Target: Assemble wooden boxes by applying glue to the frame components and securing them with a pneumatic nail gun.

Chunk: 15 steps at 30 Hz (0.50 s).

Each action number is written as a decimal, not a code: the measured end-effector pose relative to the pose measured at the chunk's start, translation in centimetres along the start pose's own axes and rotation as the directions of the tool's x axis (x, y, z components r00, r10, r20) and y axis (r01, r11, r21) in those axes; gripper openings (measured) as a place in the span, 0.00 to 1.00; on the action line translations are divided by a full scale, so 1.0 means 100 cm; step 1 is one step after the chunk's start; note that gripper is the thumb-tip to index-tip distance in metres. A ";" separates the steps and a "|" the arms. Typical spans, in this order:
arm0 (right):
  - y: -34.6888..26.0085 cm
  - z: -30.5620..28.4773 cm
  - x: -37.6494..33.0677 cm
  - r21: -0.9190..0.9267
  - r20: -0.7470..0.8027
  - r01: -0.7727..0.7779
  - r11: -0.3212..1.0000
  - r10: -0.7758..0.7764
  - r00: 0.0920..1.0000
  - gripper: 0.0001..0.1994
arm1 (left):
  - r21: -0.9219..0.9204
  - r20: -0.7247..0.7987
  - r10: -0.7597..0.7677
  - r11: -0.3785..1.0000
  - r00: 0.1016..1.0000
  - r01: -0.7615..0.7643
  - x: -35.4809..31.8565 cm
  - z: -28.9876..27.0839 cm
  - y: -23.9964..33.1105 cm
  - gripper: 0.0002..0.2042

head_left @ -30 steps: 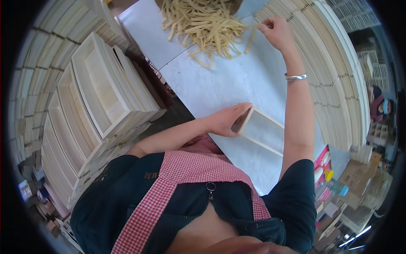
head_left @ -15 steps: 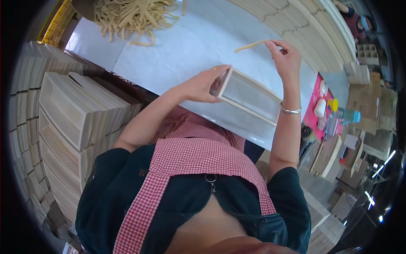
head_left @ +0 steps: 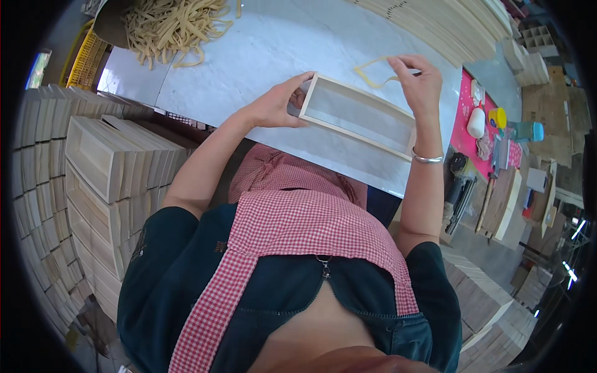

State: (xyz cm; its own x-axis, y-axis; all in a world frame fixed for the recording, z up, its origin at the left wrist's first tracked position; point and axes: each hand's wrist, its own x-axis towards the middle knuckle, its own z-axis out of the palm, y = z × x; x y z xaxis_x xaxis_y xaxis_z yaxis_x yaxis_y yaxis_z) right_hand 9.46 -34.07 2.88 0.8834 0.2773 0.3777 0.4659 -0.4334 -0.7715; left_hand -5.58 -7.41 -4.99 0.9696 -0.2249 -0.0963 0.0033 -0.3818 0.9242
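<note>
My left hand (head_left: 281, 103) grips the left end of a shallow, light wooden box frame (head_left: 354, 137), thumb on the near side and fingers round the far side. The frame is tilted on the white marbled table, and its inside looks pale or see-through. My right hand (head_left: 419, 79) is raised beyond the frame's right end, pinching a tan rubber band (head_left: 372, 62) that hangs leftward as an open loop. The band and frame are apart. A heap of similar rubber bands (head_left: 171, 28) lies at the far left of the table.
Stacked wooden boxes (head_left: 93, 152) stand close on my left. More wooden pieces (head_left: 423, 25) line the table's far edge. To the right, a pink sheet (head_left: 463, 127) holds a white bottle (head_left: 476, 123) and a yellow tub (head_left: 497, 117). A yellow basket (head_left: 87, 59) stands at far left.
The band in my right hand has gone from a single strand to an open loop. My left hand and the frame have shifted slightly left and away; the whole view has turned a little.
</note>
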 end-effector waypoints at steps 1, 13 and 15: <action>0.001 0.000 -0.001 -0.029 0.017 -0.006 1.000 0.007 1.000 0.06 | -0.006 0.004 0.000 1.000 1.000 0.000 0.000 -0.001 -0.001 0.53; -0.037 0.085 -0.023 0.016 0.382 -0.004 1.000 -0.003 0.924 0.06 | -0.104 -0.070 0.093 0.990 0.993 -0.100 0.003 0.001 -0.007 0.58; -0.047 0.087 -0.030 -0.001 0.496 0.026 1.000 -0.022 0.868 0.07 | -0.059 -0.018 0.028 0.998 0.999 -0.029 0.003 -0.001 -0.004 0.57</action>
State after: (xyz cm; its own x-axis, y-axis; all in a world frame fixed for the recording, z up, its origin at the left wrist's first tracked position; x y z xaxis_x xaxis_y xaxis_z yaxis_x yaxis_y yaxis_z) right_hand 4.17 -25.37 0.88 0.7315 0.6758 0.0906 0.4888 -0.4272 -0.7606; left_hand -5.25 -7.20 -5.36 0.9734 -0.2199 -0.0637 -0.0107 -0.3214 0.9469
